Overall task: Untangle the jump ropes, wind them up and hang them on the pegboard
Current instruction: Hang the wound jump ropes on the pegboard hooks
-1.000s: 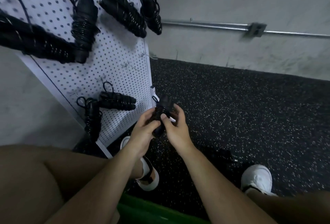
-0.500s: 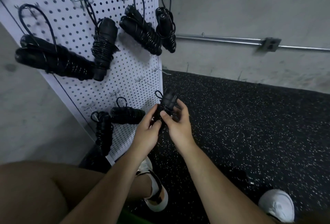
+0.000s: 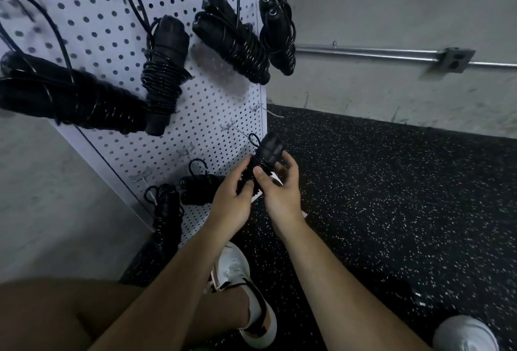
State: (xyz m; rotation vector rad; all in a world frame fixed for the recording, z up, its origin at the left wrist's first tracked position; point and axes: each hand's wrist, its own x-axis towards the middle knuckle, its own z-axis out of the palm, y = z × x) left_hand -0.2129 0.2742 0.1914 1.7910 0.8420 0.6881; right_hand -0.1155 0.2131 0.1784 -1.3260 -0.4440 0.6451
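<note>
Both hands hold a wound black rope [image 3: 269,148] just off the pegboard's [image 3: 218,104] lower right edge. The left hand [image 3: 232,196] curls round its lower end. The right hand [image 3: 279,191] pinches the coils between thumb and fingers from the other side. A small loop [image 3: 252,138] sticks out of the bundle's top, right by a bare hook [image 3: 232,127]. Six hung ropes [image 3: 232,42] are on the board, four along the top and two near the bottom edge. Underneath is speckled black floor [image 3: 391,196].
</note>
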